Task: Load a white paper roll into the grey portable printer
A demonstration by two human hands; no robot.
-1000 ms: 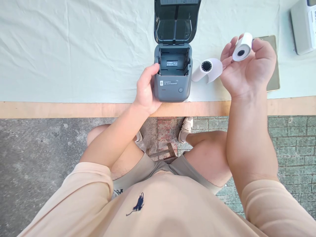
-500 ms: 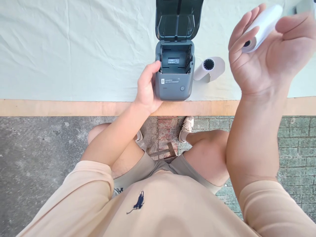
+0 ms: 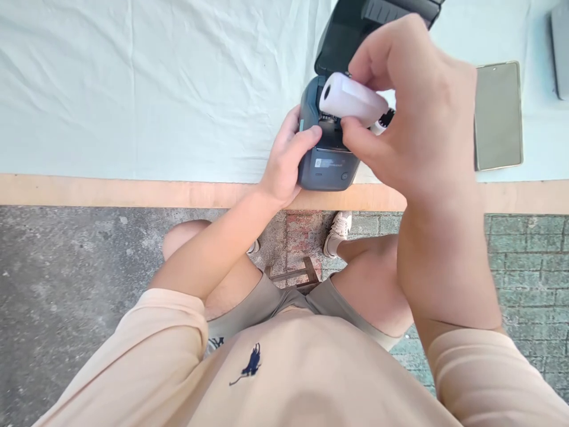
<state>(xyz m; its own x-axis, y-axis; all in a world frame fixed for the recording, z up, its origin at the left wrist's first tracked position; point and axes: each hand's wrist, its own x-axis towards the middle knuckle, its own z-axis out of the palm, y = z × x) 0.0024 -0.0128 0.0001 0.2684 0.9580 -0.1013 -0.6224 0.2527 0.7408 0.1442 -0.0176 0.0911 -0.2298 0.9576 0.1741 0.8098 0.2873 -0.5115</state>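
Note:
A dark blue-grey label printer [image 3: 329, 172] sits at the table's front edge, its dark lid [image 3: 340, 44] swung up and back. My left hand [image 3: 291, 155] grips its left side, with the thumb over the rim of the paper bay. Between thumb and fingers, my right hand [image 3: 413, 112] holds a white paper roll [image 3: 351, 99] tilted just above the open bay. The roll's near end shows a small dark core hole. Behind it and my fingers, the other roll [image 3: 381, 123] with a black core shows only in part.
A phone [image 3: 498, 117] with a grey-green screen lies to the right on the pale tablecloth [image 3: 213, 89]. A grey object [image 3: 560, 50] is cut off at the far right edge. The table's bare wooden edge [image 3: 111, 191] runs across the front.
My right hand has brought the paper roll left and down to the printer, turning palm-down. The printer has shifted right and tilted. The phone has come into view.

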